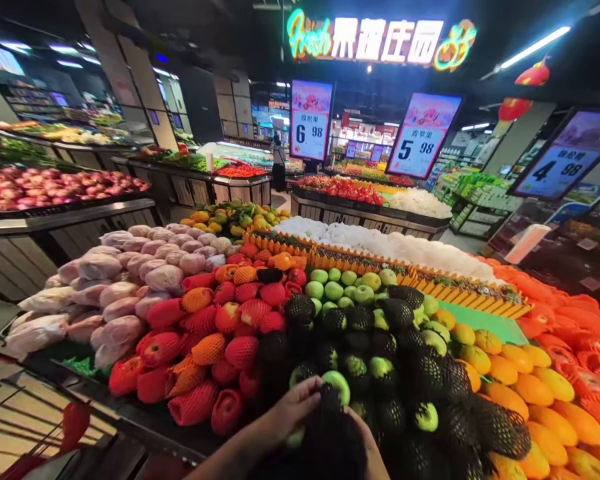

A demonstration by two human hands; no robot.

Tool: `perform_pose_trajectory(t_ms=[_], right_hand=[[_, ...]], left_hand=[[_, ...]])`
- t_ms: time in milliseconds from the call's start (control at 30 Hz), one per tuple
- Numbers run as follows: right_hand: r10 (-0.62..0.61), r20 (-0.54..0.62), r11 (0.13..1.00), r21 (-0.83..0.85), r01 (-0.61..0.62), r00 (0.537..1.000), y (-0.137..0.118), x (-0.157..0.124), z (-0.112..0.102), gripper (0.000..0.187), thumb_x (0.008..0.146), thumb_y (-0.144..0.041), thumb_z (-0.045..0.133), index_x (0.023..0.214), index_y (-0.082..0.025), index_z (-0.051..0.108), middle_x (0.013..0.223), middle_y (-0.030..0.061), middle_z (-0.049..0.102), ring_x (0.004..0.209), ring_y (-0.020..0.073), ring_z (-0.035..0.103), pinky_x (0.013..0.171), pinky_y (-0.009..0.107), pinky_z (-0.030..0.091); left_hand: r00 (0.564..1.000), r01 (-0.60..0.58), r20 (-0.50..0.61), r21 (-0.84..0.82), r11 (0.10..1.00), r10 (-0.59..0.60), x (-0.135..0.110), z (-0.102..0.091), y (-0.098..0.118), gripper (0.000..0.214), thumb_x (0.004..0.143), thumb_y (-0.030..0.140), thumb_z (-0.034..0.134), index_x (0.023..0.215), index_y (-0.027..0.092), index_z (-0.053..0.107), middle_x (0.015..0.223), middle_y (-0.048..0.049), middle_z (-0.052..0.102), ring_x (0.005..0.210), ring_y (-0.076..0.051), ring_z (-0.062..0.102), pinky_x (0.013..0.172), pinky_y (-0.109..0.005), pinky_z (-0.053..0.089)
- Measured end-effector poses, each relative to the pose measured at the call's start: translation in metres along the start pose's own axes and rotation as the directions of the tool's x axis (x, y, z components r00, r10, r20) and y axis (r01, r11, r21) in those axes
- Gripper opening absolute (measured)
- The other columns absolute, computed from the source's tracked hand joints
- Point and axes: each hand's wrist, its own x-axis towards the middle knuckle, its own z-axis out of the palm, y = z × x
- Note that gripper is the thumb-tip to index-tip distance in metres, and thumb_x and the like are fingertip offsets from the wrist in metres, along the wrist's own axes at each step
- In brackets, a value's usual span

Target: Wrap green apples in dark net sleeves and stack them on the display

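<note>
1. Supermkt produce hall w/ dark ceiling, neon sign [380,40] overhead and price boards [310,123] hanging behind. We stand at the front edge of a big sloped fruit display.
2. Our left hand [293,410] comes in from lower left, fingers curled over a green apple [336,385] at the near edge of the pile. Grip is narrow, closed on the fruit.
3. Our right hand [367,443] sits just beside it, pressed against a black foam net [330,443] bunched under and around that apple. Its fingers are hidden by the net, so we can't tell how it grips.
4. Apple's top pokes out bare; the rest is down in the net, between both hands.
5. Step in hand, as we judge it: working apple and net against each other, approx. midway, since the fruit is only part covered.
6. Next move calls for holding the apple steady w/ the left while the right handles the soft net, and not nudging the netted green apples [380,333] stacked right behind.
7. Around us: red-netted apples [240,313] to the left, oranges [525,387] to the right, a shopping cart [25,413] at lower left.
</note>
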Motion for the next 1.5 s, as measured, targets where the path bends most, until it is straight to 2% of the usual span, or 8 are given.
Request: perform_pose_trajectory(t_ms=[200,300,567,733,867,1067,1400,1500], right_hand=[[0.138,0.118,0.983,-0.14,-0.121,0.983,0.005,-0.009,0.018,0.043,0.064,-0.057,0.083,0.084,-0.021,0.07,0.079,0.0012,0.071,0.077,0.0204,0.066,0.08,0.036,0.053],[-0.013,-0.058,0.948,-0.318,-0.006,0.998,-0.003,-0.003,0.012,0.049,0.069,-0.068,0.073,0.076,-0.021,0.063,0.071,0.0002,0.066,0.065,0.0177,0.06,0.066,0.031,0.051],[-0.36,-0.263,0.692,-0.719,0.067,0.895,-0.028,0.027,-0.01,0.038,0.087,-0.058,0.055,0.092,-0.021,0.063,0.081,0.0038,0.067,0.072,0.0201,0.057,0.07,0.03,0.042],[-0.378,-0.224,0.486,-0.874,-0.014,0.898,-0.028,0.039,-0.008,0.029,0.091,-0.046,0.051,0.09,-0.022,0.068,0.079,0.0099,0.072,0.071,0.0247,0.063,0.069,0.032,0.039],[-0.362,-0.199,0.408,-0.912,-0.037,0.911,-0.02,0.037,-0.009,0.035,0.094,-0.043,0.043,0.09,-0.02,0.069,0.077,0.0141,0.073,0.07,0.0266,0.066,0.068,0.033,0.04],[-0.344,-0.155,0.448,-0.894,0.017,0.926,-0.013,0.025,-0.007,0.043,0.096,-0.045,0.039,0.111,-0.017,0.068,0.085,0.0146,0.075,0.075,0.0303,0.069,0.07,0.035,0.044],[-0.46,-0.146,0.663,-0.713,0.229,0.876,-0.027,0.013,0.002,0.041,0.097,-0.053,0.041,0.104,-0.021,0.065,0.112,0.0103,0.069,0.106,0.0239,0.061,0.098,0.036,0.045],[-0.374,-0.166,0.84,-0.478,0.258,0.912,-0.035,0.006,0.004,0.037,0.092,-0.058,0.052,0.099,-0.024,0.065,0.115,0.0063,0.068,0.111,0.0224,0.059,0.102,0.034,0.042]], left_hand=[[0.978,0.051,-0.204,0.439,0.897,0.044,0.011,-0.033,0.015,0.049,0.076,0.063,0.068,0.087,0.02,0.05,0.061,0.008,0.044,0.053,-0.009,0.037,0.051,-0.021,0.028],[0.96,0.064,-0.252,0.618,0.783,0.121,0.009,-0.035,0.013,0.032,0.085,0.05,0.059,0.089,0.019,0.051,0.062,0.0069,0.047,0.054,-0.011,0.04,0.052,-0.022,0.027],[0.895,0.257,-0.381,0.866,0.428,0.233,0.02,-0.005,0.005,0.014,0.097,0.032,0.051,0.099,0.02,0.058,0.073,-0.0012,0.068,0.066,-0.018,0.065,0.063,-0.025,0.038],[0.877,0.434,-0.436,0.899,0.058,0.201,0.032,0.012,0.009,0.028,0.102,0.035,0.043,0.11,0.019,0.063,0.088,-0.0115,0.075,0.08,-0.027,0.073,0.064,-0.028,0.044],[0.901,0.424,-0.414,0.904,-0.062,0.127,0.029,0.022,0.009,0.038,0.105,0.031,0.03,0.118,0.016,0.062,0.091,-0.0158,0.075,0.084,-0.03,0.074,0.066,-0.031,0.049],[0.924,0.378,-0.378,0.926,0.024,0.063,0.017,0.019,0.004,0.037,0.105,0.025,0.027,0.122,0.016,0.058,0.092,-0.0146,0.075,0.085,-0.029,0.074,0.069,-0.033,0.051],[0.902,0.058,-0.267,0.854,0.516,0.34,-0.009,0.012,-0.004,0.023,0.098,0.032,0.036,0.099,0.021,0.056,0.079,-0.0036,0.067,0.07,-0.019,0.066,0.067,-0.028,0.045],[0.92,-0.072,-0.209,0.742,0.667,0.332,-0.016,0.016,0.004,0.024,0.096,0.041,0.044,0.094,0.02,0.055,0.069,0.0003,0.061,0.058,-0.014,0.058,0.058,-0.024,0.039]])
